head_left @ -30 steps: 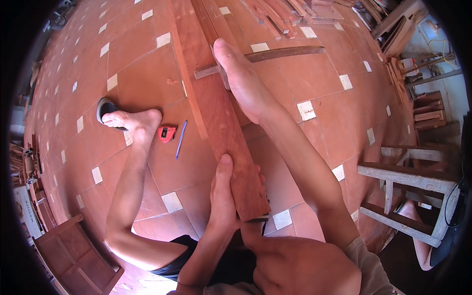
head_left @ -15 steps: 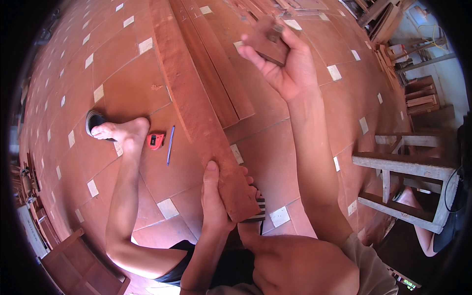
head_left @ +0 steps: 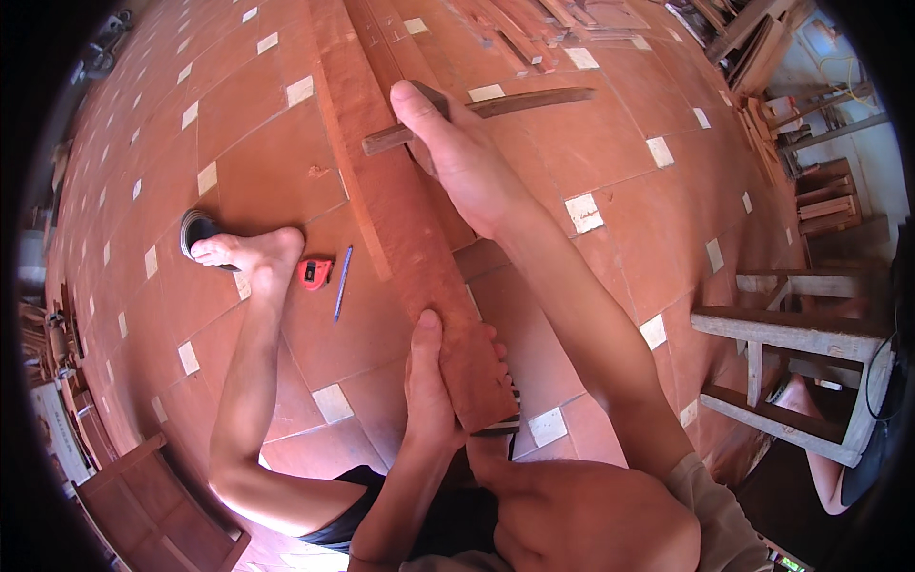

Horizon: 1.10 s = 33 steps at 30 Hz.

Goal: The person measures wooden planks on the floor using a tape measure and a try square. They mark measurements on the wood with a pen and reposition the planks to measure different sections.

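Note:
A long reddish wooden plank [head_left: 400,214] runs away from me, its near end held in my left hand [head_left: 434,381], thumb on the top face and fingers curled around the far edge. My right hand [head_left: 462,153] is closed around a wooden marking gauge [head_left: 388,139], whose block is mostly hidden by the palm. Its stem lies across the plank and sticks out to the right. Beyond my right hand, a grooved board [head_left: 381,48] lies alongside the plank. A red tape measure [head_left: 315,274] and a blue pen [head_left: 343,284] lie on the floor to the left.
My bare left foot [head_left: 257,253] rests on the tiled floor beside a dark sandal [head_left: 197,232]. At right stands a weathered wooden stool [head_left: 791,329], with another person's leg [head_left: 820,458] behind it. Timber pieces [head_left: 519,38] lie at the back; a wooden panel [head_left: 152,510] is lower left.
My right hand has turned over and come left and down with the marking gauge, bringing it onto the plank. My left hand keeps its grip on the plank.

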Motion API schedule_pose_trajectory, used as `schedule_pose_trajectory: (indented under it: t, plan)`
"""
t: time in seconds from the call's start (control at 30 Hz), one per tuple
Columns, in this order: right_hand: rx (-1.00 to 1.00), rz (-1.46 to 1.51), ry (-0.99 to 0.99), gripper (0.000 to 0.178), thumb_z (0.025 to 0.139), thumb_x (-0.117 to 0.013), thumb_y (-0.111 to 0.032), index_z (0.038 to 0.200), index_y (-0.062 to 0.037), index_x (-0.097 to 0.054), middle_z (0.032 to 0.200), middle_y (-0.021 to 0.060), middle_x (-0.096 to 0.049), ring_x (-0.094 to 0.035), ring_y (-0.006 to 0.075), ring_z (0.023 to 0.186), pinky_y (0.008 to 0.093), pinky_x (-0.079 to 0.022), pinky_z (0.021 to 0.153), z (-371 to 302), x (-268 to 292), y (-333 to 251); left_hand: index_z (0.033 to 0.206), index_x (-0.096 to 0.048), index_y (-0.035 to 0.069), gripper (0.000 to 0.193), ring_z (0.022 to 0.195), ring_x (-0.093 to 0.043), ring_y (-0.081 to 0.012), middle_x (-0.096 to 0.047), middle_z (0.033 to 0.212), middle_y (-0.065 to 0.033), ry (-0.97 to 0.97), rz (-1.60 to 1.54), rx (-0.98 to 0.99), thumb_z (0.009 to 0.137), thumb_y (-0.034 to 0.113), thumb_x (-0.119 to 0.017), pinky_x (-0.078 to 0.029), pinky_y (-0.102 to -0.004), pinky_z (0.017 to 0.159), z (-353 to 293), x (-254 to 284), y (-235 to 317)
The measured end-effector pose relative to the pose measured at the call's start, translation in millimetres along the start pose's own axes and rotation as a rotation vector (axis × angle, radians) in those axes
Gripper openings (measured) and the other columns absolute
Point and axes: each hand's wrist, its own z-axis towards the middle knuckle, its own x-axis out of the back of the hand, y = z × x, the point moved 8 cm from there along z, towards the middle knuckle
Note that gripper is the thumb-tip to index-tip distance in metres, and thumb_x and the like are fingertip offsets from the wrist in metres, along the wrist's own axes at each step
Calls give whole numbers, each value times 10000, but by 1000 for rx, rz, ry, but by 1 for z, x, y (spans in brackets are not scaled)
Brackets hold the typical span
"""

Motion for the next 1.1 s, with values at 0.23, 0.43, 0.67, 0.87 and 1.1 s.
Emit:
schedule_pose_trajectory:
  t: [0.23,0.43,0.67,0.87,1.1]
  plan:
    - [-51,-66,-60,944,1010,-508,-727,1509,70,-421,1424,210,-558,-519,271,1337,390,-416,1113,-1,-10,12,1228,-594,1,760,952,-676,-253,-667,1065,-125,-6,5,-18,994,718,-493,-594,-427,812,2,-1,-1]
    - [-15,-79,-72,959,1032,-427,-740,1538,74,-375,1502,252,-494,-458,302,1416,421,-358,1177,-1,-7,14,1239,-586,8,760,956,-673,-250,-661,1072,-126,-14,9,-8,991,720,-492,-589,-423,819,5,-1,-6]
    - [-41,-42,-92,959,1030,-426,-736,1549,68,-361,1509,242,-487,-437,293,1438,418,-345,1187,-1,-4,27,1232,-594,3,778,953,-676,-247,-667,1062,-123,-13,6,1,981,734,-502,-583,-414,821,12,2,-12]
    - [-8,-133,15,830,1014,-618,-556,1526,60,-402,1384,205,-595,-553,268,1312,375,-435,1088,-18,5,50,1190,-634,-23,809,915,-685,-252,-689,1043,-131,20,-16,14,968,747,-523,-581,-419,838,46,35,-43]
    - [137,-254,179,614,982,-723,-231,1497,-4,-478,1270,162,-674,-658,249,1154,374,-511,992,-60,36,105,1213,-639,-44,751,893,-698,-254,-712,983,-153,25,-43,4,1009,670,-529,-587,-394,823,92,54,-76]
